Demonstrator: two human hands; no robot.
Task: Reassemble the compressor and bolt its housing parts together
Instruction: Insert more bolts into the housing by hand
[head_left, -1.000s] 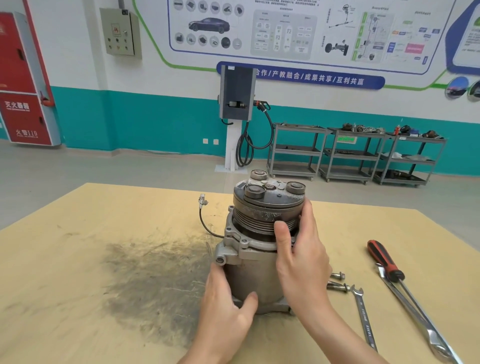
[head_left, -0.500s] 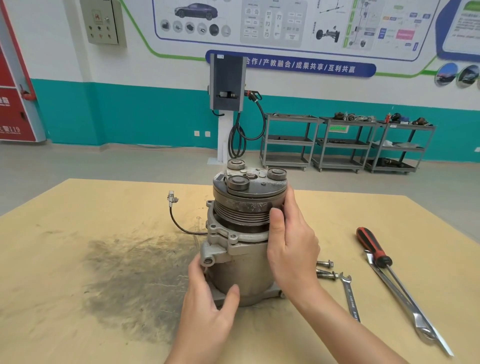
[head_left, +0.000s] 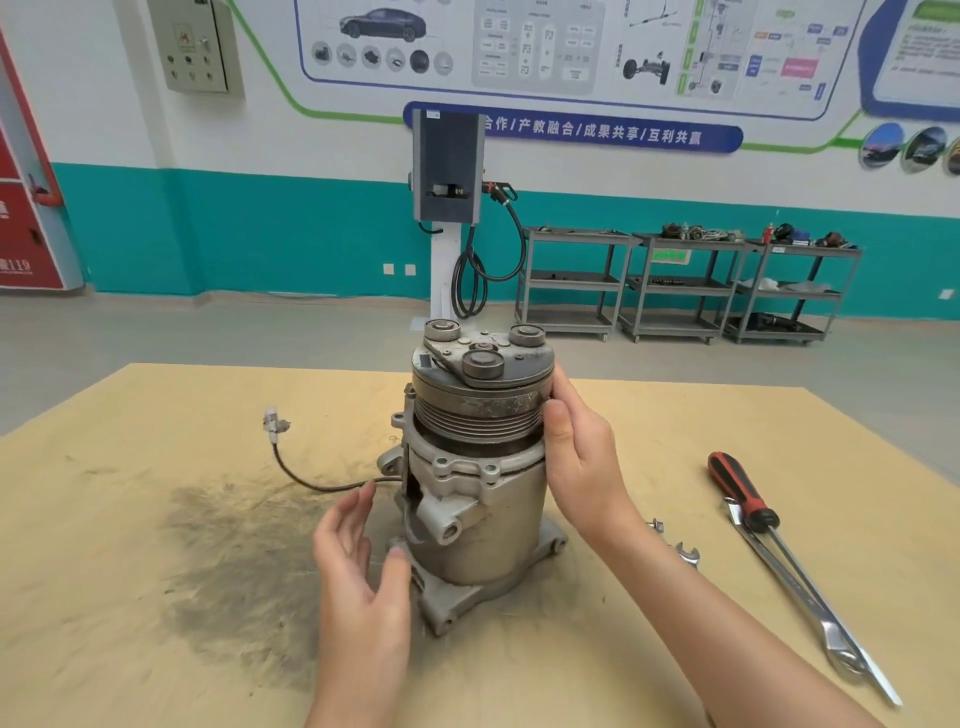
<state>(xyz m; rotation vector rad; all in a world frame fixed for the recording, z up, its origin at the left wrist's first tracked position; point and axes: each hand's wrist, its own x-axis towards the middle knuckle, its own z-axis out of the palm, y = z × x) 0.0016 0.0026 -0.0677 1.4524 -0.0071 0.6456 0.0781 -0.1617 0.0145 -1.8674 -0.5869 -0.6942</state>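
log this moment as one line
compressor upright on table | right hand on pulley | left hand open beside base

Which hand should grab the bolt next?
Probably the right hand. The bolt lies just beside its wrist, right of the compressor. The left hand is open on the far side.
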